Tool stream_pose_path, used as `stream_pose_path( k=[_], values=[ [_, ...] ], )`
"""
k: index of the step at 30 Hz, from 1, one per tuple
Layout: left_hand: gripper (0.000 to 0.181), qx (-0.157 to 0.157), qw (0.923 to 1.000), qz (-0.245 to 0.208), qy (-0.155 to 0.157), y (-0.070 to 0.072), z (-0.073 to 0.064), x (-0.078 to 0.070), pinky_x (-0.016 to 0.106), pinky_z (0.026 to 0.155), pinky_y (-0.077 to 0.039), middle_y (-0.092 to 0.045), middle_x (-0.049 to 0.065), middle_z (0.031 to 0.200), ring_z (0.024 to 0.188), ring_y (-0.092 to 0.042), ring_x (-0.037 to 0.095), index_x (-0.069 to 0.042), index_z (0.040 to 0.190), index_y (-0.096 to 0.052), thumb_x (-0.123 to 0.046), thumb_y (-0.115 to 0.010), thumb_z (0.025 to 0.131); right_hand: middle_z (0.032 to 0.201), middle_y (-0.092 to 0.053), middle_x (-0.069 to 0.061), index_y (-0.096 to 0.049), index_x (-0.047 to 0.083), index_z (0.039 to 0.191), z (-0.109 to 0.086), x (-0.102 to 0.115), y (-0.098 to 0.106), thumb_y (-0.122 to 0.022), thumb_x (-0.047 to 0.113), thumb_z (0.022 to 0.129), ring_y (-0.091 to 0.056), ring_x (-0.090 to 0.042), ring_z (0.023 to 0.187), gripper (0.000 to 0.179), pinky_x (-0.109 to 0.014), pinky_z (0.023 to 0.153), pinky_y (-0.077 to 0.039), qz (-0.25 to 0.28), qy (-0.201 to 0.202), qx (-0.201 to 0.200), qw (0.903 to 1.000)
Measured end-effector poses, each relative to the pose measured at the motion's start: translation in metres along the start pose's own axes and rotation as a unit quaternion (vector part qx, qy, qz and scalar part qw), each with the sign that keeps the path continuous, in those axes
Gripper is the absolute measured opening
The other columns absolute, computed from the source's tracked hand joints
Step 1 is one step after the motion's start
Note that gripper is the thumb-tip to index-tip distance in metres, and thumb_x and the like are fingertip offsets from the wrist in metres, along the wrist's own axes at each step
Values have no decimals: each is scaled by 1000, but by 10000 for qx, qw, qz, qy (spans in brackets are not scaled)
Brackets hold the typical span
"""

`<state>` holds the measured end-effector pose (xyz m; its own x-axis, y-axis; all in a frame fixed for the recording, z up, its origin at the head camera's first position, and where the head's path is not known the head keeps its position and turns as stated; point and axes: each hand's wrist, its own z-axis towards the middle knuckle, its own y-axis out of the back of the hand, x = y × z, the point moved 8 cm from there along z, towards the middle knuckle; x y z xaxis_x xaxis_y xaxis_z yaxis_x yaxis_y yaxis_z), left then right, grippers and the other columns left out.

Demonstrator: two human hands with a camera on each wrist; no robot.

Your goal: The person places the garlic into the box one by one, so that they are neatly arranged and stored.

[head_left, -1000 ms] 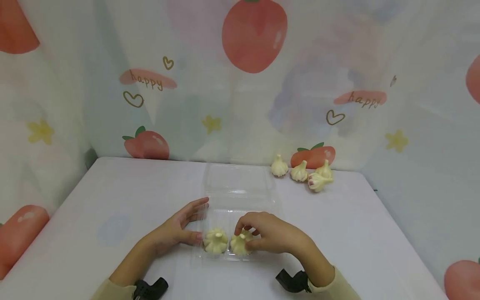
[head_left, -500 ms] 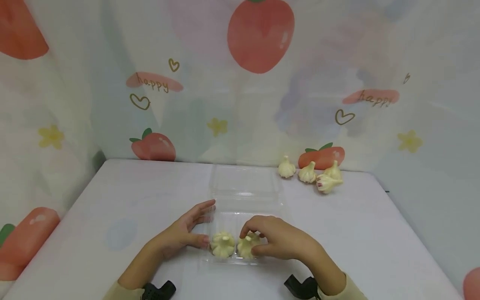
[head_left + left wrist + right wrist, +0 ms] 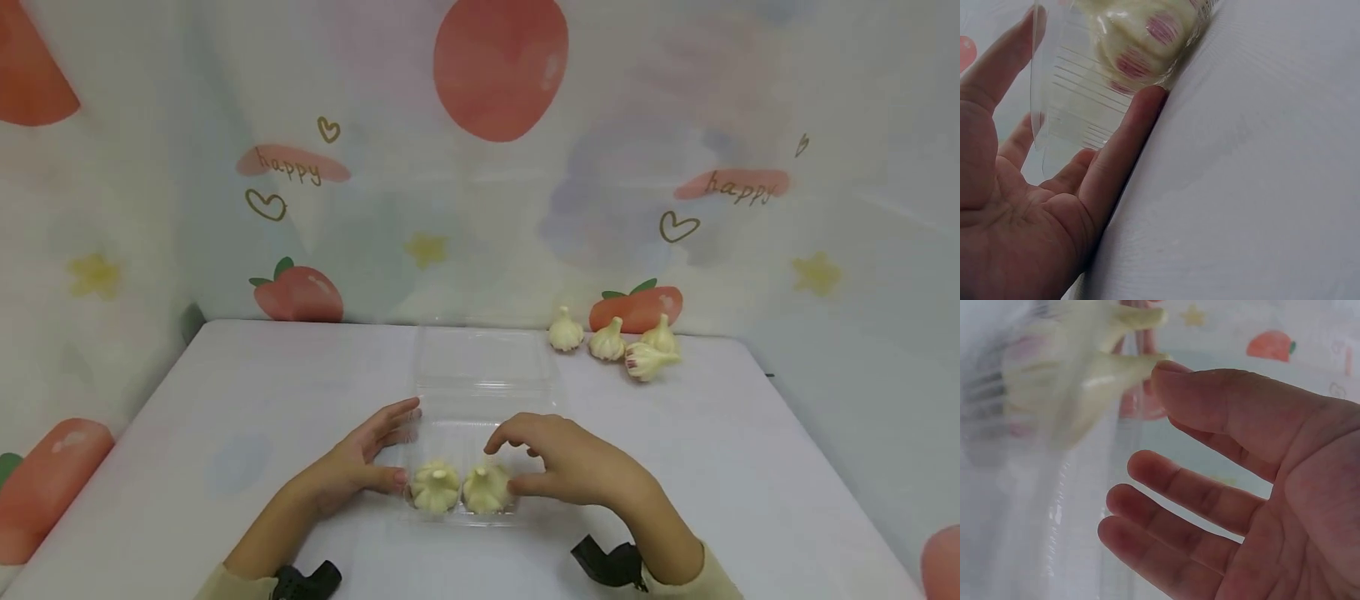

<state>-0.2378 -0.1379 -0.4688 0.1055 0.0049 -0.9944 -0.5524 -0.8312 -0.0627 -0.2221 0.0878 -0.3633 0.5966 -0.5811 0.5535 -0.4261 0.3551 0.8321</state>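
Two garlic bulbs, a left one (image 3: 435,489) and a right one (image 3: 486,490), sit side by side in the near part of a clear plastic clamshell container (image 3: 480,360), whose lid lies back away from me. My left hand (image 3: 351,468) rests along the container's left side, fingers spread, with the thumb at the wall next to the left bulb (image 3: 1138,40). Over the right side hovers my right hand (image 3: 573,462), its fingers loosely bent and holding nothing. In the right wrist view its thumb appears close to a garlic stem (image 3: 1125,369); contact is unclear.
At the table's back right stand several more garlic bulbs, among them a separate one (image 3: 566,331) and one lying on its side (image 3: 649,361). A printed curtain (image 3: 480,200) hangs behind the white table (image 3: 315,367).
My right hand has let go of the right garlic bulb and drawn slightly up and right, leaving it in the container. The left hand keeps its place on the container. The head view has shifted slightly.
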Motion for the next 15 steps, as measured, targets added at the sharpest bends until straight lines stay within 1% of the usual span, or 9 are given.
stream_pose_path(
  k=[5,9,12,15],
  values=[
    [96,-29,10000,-33,-47,3,-7,1,46,88,-54,-15,6,166,148,-17,37,-25,160,-21,-5,-77,84,121,-63,15,-62,32,122,-4,-4,20,-75,24,89,-58,-16,115,36,-37,85,-51,195,-140,-204,9995],
    [95,-53,10000,-68,-34,3,-7,1,47,87,-54,-15,7,166,147,-17,37,-24,159,-20,-4,-76,85,124,-62,14,-61,33,124,-10,-16,35,-74,30,91,-59,-17,118,35,-40,90,-52,373,-238,-432,9981],
    [95,-45,10000,-81,21,0,-4,1,47,88,-54,-16,6,165,147,-18,36,-25,159,-21,-5,-76,85,126,-62,11,-61,29,126,-21,-29,46,-72,32,93,-60,-21,119,35,-43,94,-51,497,-318,-653,9961],
    [95,-10,10000,-87,41,-6,-1,1,46,89,-54,-16,6,165,147,-18,36,-25,159,-21,-6,-77,85,128,-62,6,-61,24,126,-34,-44,59,-72,30,93,-60,-26,120,36,-46,98,-50,641,-413,-971,9923]
  ],
)
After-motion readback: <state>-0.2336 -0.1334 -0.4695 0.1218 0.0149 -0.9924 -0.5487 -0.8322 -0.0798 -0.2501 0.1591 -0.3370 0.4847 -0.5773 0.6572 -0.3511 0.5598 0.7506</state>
